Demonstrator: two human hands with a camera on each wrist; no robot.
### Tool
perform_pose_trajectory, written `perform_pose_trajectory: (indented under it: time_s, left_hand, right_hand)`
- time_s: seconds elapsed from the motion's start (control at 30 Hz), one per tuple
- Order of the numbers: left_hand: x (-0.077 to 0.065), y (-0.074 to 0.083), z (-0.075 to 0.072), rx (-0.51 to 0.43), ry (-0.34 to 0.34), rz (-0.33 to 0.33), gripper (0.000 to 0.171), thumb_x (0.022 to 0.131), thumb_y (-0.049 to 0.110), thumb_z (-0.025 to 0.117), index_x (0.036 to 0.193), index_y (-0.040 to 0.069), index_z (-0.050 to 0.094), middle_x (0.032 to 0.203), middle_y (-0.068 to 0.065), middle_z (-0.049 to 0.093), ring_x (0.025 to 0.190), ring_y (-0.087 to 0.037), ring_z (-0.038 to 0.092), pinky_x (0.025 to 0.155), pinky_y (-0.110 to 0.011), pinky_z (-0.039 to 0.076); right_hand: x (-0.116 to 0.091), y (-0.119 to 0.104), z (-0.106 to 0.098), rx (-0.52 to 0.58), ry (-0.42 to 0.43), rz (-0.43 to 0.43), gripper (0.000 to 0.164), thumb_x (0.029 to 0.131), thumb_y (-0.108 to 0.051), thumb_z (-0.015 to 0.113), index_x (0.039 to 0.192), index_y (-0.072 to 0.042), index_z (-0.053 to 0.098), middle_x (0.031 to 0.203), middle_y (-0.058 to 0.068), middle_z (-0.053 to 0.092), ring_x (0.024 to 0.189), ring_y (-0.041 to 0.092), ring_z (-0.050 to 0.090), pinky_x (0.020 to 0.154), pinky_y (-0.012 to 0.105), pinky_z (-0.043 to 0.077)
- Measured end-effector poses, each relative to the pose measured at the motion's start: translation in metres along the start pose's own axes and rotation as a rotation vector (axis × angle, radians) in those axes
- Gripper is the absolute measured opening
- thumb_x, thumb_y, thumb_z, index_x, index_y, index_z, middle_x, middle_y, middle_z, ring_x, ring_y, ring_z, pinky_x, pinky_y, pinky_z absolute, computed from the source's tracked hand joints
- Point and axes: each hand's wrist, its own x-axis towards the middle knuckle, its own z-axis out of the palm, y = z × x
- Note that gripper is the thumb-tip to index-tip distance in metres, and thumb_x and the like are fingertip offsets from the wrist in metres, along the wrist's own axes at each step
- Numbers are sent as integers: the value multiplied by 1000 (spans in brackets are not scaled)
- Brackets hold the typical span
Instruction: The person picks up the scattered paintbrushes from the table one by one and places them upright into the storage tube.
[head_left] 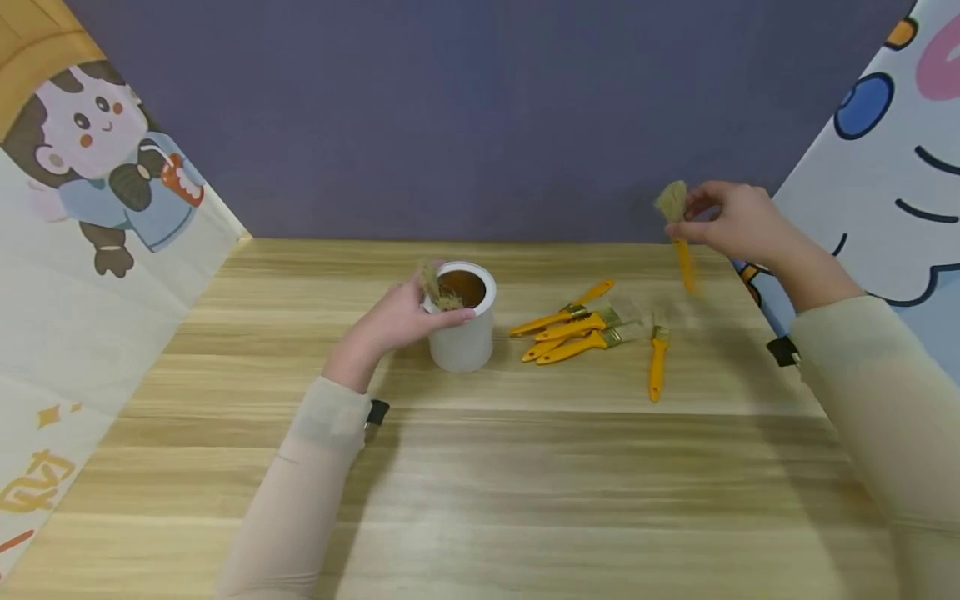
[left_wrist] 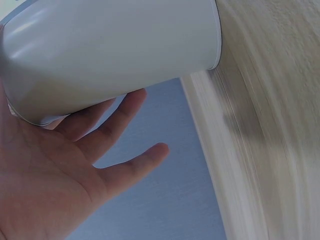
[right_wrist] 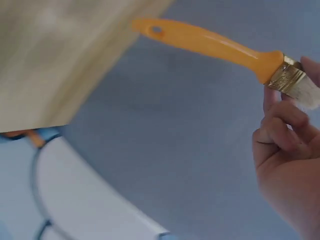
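Observation:
My left hand (head_left: 405, 315) holds a white can (head_left: 461, 343) by its upper part, thumb along the near rim and fingers around the far side. The can stands upright on the table. Pale bristles of paintbrushes (head_left: 448, 300) show inside its mouth; their handles are hidden. In the left wrist view the smooth can wall (left_wrist: 120, 45) lies against the fingers, the little finger stretched away from it. Over the table's back right, my right hand (head_left: 738, 218) pinches a paintbrush (right_wrist: 210, 44) around its metal band and bristles. Its bristles point up and its yellow handle hangs down.
Several yellow-handled paintbrushes (head_left: 573, 331) lie in a loose pile right of the can. One more paintbrush (head_left: 657, 367) lies apart, nearer the right hand. A dark panel (head_left: 480, 125) borders the wooden table (head_left: 525, 500) at the back, with cartoon-printed panels at both sides.

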Motion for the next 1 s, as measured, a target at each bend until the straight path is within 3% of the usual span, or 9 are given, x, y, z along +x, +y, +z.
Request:
perform_pose_trajectory:
  time_s: [0.03,0.1,0.17,0.2,0.27,0.43,0.63,0.83,1.0]
  left_hand:
    - [1,0,1,-3,-1,1,110,82,70,82,169,30,27,160,-9,52,151,-35,48,122,-63,42]
    - [2,0,1,-3,-1,1,109,82,69,82,168,30,28,159,-10,53,150,-34,49,122,-62,43]
    - [3,0,2,-3,3,1,108,82,68,83,168,30,28,157,-10,54,148,-35,51,121,-62,44]
    - [3,0,2,-1,6,1,108,82,67,83,168,30,29,156,-11,55,147,-34,52,120,-61,45]
    - [4,0,2,5,11,2,108,82,67,84,167,31,29,154,-12,57,145,-35,54,119,-60,46]
    - [3,0,3,3,18,16,108,82,67,84,167,31,29,153,-12,58,144,-35,55,119,-60,47]
    - [0,-4,2,1,17,6,111,83,69,82,169,29,25,160,-11,52,151,-37,48,123,-63,41]
    - [-1,-2,2,-1,7,-3,116,81,72,81,171,28,22,162,-13,50,152,-37,47,123,-62,41]
    - [-2,0,0,12,4,-4,116,81,71,82,171,28,21,163,-14,50,152,-37,48,123,-62,42]
  right_hand:
    - [1,-8,-3,20,5,2,71,102,-54,66,143,3,53,146,33,56,137,55,48,126,72,22]
    - [2,-25,-9,62,19,-2,73,101,-56,66,144,1,53,151,31,54,147,55,39,129,73,12]
    - [3,-44,-12,97,36,-8,72,99,-59,67,142,-2,55,153,26,54,151,50,37,124,72,24]
    - [4,-53,-13,120,44,-15,71,98,-59,68,141,-4,56,153,23,54,152,48,38,125,70,24]
    - [4,-71,-15,154,56,-29,67,97,-60,70,138,-8,58,151,18,56,149,42,41,115,69,36]
    - [4,-107,-14,219,71,-88,57,95,-57,74,130,-14,62,138,8,60,143,32,47,111,61,40]
    - [4,-131,-2,315,83,-116,54,93,-55,78,128,-16,64,127,-3,63,138,25,51,111,55,42]
    - [-2,-147,10,379,91,-130,55,93,-54,79,130,-16,65,127,-3,64,134,23,53,112,53,44]
    - [-7,-169,15,410,92,-184,52,94,-48,80,130,-14,65,127,1,65,129,22,57,106,50,47]
